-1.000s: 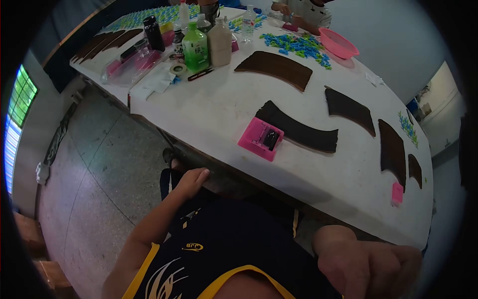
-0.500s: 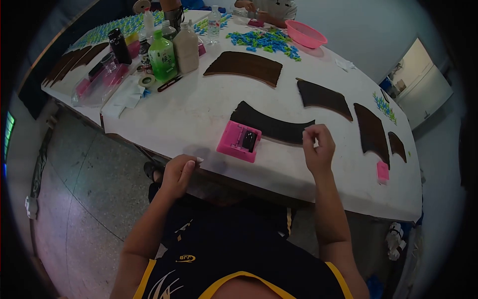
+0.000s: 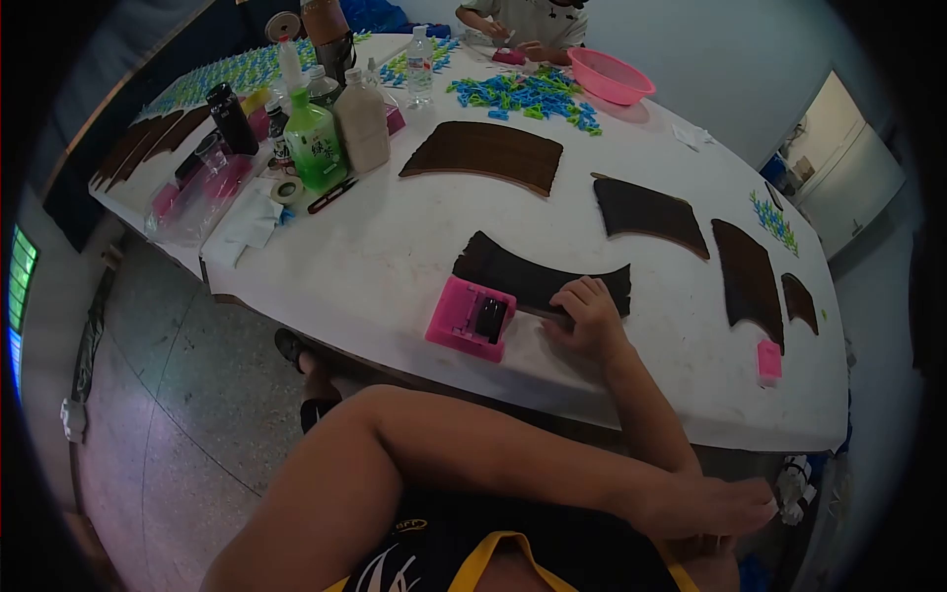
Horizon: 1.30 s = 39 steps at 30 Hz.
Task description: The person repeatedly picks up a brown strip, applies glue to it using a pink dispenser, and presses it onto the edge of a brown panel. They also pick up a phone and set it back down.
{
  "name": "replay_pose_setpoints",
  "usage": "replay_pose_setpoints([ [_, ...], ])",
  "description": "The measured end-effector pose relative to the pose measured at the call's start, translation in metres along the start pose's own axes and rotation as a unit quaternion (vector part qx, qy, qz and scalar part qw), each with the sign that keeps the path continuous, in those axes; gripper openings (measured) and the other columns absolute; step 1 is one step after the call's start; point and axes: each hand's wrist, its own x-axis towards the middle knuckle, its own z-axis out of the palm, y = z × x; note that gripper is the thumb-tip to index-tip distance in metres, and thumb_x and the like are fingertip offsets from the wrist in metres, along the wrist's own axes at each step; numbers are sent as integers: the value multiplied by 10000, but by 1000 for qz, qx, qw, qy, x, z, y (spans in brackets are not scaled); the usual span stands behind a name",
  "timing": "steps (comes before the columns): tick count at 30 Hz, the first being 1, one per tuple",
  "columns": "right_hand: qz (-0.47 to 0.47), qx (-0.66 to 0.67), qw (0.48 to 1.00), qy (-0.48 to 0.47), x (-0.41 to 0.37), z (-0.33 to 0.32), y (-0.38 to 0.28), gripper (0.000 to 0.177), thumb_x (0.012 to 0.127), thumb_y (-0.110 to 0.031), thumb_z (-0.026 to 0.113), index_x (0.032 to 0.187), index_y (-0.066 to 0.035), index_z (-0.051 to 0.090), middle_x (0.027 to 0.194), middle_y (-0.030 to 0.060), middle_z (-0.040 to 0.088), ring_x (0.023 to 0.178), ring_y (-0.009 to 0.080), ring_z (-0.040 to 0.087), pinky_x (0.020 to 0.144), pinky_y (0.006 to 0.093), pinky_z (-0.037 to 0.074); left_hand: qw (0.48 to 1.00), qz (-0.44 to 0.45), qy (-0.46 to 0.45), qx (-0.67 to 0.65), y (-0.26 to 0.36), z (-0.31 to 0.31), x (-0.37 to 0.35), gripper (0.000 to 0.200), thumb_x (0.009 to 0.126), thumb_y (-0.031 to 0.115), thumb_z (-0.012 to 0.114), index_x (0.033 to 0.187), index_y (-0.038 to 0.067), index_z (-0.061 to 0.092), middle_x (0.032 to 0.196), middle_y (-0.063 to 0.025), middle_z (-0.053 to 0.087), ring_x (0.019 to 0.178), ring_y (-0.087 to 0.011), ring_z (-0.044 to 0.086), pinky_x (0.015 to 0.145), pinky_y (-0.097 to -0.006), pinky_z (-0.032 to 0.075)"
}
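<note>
My right hand [image 3: 589, 316] rests on the near edge of a black curved strip [image 3: 523, 276]. Its bent fingers lie over the strip, with the thumb apart from them on the near side. Left of that hand, a pink plastic holder with a black roller [image 3: 472, 318] overlaps the strip's left end. My left arm reaches across my body. My left hand [image 3: 715, 511] is curled against my right upper arm, and a small pale bit shows beneath it; I cannot tell what its fingers hold.
Other dark brown curved panels [image 3: 483, 158] lie across the white table [image 3: 365, 257]. Bottles [image 3: 316, 143] and a tape roll [image 3: 287, 190] stand at left. Blue and green clips [image 3: 523, 96] and a pink basin [image 3: 610, 77] sit at the back, near another person's hands [image 3: 533, 49].
My left hand has swung from the table's front edge across my body to my right upper arm. My right hand has moved left and down onto the strip, its pinched fingers now spread.
</note>
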Motion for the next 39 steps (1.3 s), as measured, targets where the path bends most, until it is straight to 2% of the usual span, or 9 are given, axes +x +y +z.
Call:
replay_pose_setpoints([
  [5, 32, -10, 999, -11, 2, 3, -1, 281, 731, -213, 842, 933, -96, 686, 954, 66, 652, 921, 286, 635, 851, 417, 485, 997, -62, -24, 28, -15, -19, -14, 878, 1081, 733, 288, 1499, -40, 269, 1231, -188, 544, 1152, -288, 561, 974, -363, 472],
  [7, 38, -11, 999, -6, 3, 3, -1, 254, 735, -188, 824, 927, -96, 687, 955, 67, 651, 917, 288, 633, 847, 419, 482, 983, -174, -2, 60, -3, -26, -19, 874, 1080, 740, 275, 1450, -51, 319, 1252, -204, 528, 1164, -310, 557, 987, -382, 470],
  [14, 43, -25, 999, -7, 3, 4, -2, 233, 741, -172, 804, 925, -94, 685, 951, 73, 650, 917, 290, 635, 843, 423, 482, 998, -6, -26, -49, -51, -11, 19, 881, 1068, 759, 245, 1346, -50, 456, 1295, -260, 603, 1107, -355, 622, 1046, -450, 460],
  [16, 48, -23, 998, -16, 3, 2, -5, 258, 745, -155, 812, 949, -69, 680, 969, 105, 655, 918, 318, 634, 856, 442, 487, 980, 152, -96, 88, -31, -2, 18, 909, 1053, 783, 262, 1348, -56, 454, 1265, -263, 627, 1095, -351, 625, 1022, -448, 476],
  [22, 49, -35, 998, -9, 2, 2, -6, 253, 755, -174, 801, 950, -71, 678, 974, 105, 652, 931, 321, 635, 871, 443, 482, 987, -136, -1, 87, -21, -7, -14, 889, 1046, 792, 282, 1278, -39, 497, 1174, -222, 636, 1104, -342, 625, 976, -447, 501],
  [25, 47, -41, 998, -9, 1, 4, -4, 249, 758, -177, 798, 947, -71, 676, 976, 103, 652, 937, 318, 635, 877, 439, 479, 959, -172, 11, 225, -24, -14, -20, 823, 1062, 753, 325, 1249, -29, 500, 1200, -212, 612, 1113, -344, 621, 975, -440, 489],
  [29, 48, -34, 998, -8, 1, 4, -5, 245, 757, -175, 795, 944, -71, 674, 975, 101, 651, 942, 315, 634, 876, 436, 477, 993, -81, 38, 81, -27, 0, -18, 659, 1105, 612, 412, 1324, -9, 448, 1208, -193, 616, 1113, -301, 628, 920, -401, 527],
  [31, 50, -37, 998, 1, 1, 4, -5, 219, 754, -171, 796, 924, -99, 678, 963, 68, 653, 942, 284, 641, 867, 415, 475, 999, -23, -46, 13, -2, 16, -17, 634, 1103, 580, 446, 1321, -15, 441, 1189, -185, 598, 1107, -289, 624, 924, -391, 524],
  [39, 33, -34, 999, 5, 0, 3, -4, 256, 739, -158, 816, 942, -88, 677, 980, 87, 648, 943, 301, 634, 868, 420, 476, 995, 2, -14, 97, -25, 18, -19, 521, 1111, 489, 453, 1290, 0, 452, 1201, -197, 599, 1123, -295, 617, 938, -404, 512],
])
